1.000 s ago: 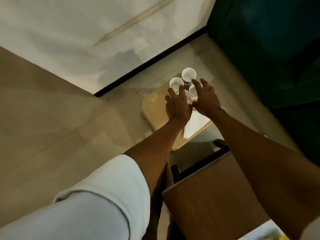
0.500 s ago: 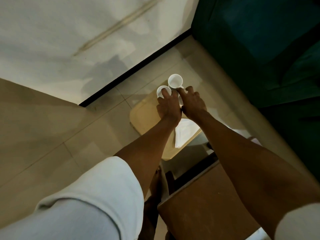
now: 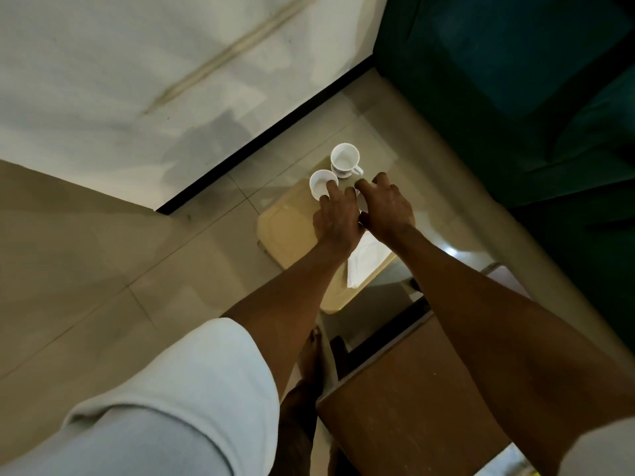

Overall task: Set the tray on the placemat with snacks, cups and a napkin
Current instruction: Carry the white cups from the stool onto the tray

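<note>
A beige tray (image 3: 285,231) lies on a glass tabletop. At its far end stand white cups: one with a handle (image 3: 345,161) stands free, farthest from me. My left hand (image 3: 338,218) reaches over the tray and its fingertips pinch the rim of a second white cup (image 3: 319,185). Beside it, touching at the thumbs, my right hand (image 3: 386,207) curls down over another cup, of which only a white sliver (image 3: 365,184) shows. A folded white napkin (image 3: 364,266) lies on the tray under my wrists, partly hidden by them.
A brown wooden seat (image 3: 412,389) stands close below my right forearm. A dark green sofa (image 3: 515,97) fills the upper right. Through the glass I see tiled floor (image 3: 103,269) and a bare foot (image 3: 309,365). The white wall (image 3: 137,63) runs at upper left.
Both hands have settled lower over the near cups, which now hide beneath the fingers. Only two cups stay in plain sight. The view has drifted a little.
</note>
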The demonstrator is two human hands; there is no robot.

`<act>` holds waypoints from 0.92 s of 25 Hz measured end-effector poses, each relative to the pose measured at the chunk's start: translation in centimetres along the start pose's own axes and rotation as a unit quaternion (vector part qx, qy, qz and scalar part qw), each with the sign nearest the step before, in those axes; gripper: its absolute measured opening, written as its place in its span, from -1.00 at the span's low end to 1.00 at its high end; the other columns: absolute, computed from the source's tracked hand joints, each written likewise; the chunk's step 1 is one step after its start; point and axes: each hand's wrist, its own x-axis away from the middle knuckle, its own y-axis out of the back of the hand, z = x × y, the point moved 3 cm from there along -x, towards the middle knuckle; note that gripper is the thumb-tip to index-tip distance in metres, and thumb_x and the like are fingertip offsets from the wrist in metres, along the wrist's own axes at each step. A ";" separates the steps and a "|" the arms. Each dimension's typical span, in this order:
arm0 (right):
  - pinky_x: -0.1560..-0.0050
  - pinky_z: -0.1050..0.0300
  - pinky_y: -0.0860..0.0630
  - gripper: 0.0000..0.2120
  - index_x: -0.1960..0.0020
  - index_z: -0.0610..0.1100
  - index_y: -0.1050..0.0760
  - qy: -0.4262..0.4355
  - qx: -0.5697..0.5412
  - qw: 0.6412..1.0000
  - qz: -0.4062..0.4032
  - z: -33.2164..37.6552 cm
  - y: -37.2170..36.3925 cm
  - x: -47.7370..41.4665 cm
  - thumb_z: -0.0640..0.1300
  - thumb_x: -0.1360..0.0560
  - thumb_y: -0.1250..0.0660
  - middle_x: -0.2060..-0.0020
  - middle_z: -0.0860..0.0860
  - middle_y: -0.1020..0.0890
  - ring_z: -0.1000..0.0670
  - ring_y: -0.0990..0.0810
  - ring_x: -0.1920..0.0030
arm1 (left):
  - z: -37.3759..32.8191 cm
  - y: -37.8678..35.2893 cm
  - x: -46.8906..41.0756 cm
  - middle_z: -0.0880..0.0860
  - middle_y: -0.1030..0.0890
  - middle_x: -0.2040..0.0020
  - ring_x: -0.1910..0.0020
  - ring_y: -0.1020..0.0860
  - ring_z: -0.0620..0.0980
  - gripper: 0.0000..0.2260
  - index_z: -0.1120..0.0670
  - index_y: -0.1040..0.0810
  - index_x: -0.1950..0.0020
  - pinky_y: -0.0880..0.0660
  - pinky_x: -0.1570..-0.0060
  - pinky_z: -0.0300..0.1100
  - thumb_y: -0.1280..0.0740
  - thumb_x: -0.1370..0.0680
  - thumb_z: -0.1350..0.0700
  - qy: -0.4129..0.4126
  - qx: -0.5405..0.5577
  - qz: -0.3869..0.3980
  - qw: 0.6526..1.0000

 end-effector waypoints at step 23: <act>0.17 0.00 -0.47 -0.51 -0.10 -0.03 -0.39 -0.381 -0.139 0.870 -0.279 -36.9 39.0 65.4 0.12 -0.34 -0.56 -0.04 -0.05 -0.54 -0.20 -0.63 -0.03 | -59.3 24.6 47.2 0.01 -0.60 -0.16 -0.18 -0.59 0.10 -0.63 -0.03 -0.63 -0.20 -0.62 -0.06 0.05 -0.53 -0.42 -0.06 -0.463 -0.011 0.003 0.886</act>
